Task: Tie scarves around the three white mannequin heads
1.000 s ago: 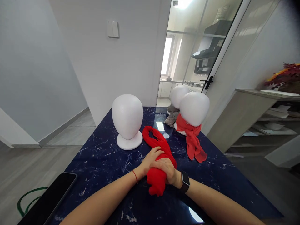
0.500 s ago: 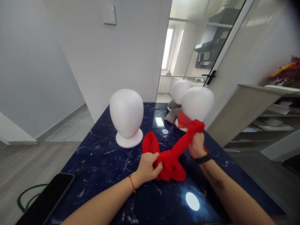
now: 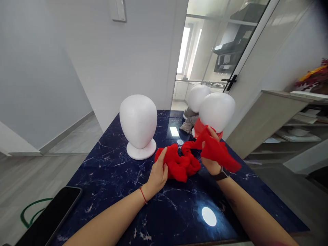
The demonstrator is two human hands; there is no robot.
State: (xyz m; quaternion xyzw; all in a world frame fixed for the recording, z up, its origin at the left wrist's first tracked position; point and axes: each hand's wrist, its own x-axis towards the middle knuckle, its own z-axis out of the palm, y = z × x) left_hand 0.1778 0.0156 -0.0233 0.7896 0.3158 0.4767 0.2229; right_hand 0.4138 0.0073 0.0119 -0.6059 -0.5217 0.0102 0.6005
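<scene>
A red scarf (image 3: 179, 165) lies bunched on the dark blue marbled table, one end lifted to the right. My left hand (image 3: 157, 173) grips the left side of the bunch, its index finger stretched along the cloth and the other fingertips partly hidden. Held up in my right hand (image 3: 211, 164) is the other end, a loose flap falling over the fingers. A bare white mannequin head (image 3: 138, 121) stands upright on its round base, left of the scarf. Behind my right hand is another white head (image 3: 217, 111) with red cloth (image 3: 200, 128) around its neck.
Farther back stands a white head (image 3: 198, 98) with grey cloth (image 3: 188, 124) at its neck. A black phone (image 3: 52, 217) lies at the table's (image 3: 102, 181) left edge, near a green loop (image 3: 25, 215). Shelves (image 3: 289, 133) flank the right side; a glass door (image 3: 205, 44) is behind.
The stretch of scarf between my hands has slackened and gathered. My right hand has turned, and a loose end now flops over it to the right. My left hand has shifted slightly left and up.
</scene>
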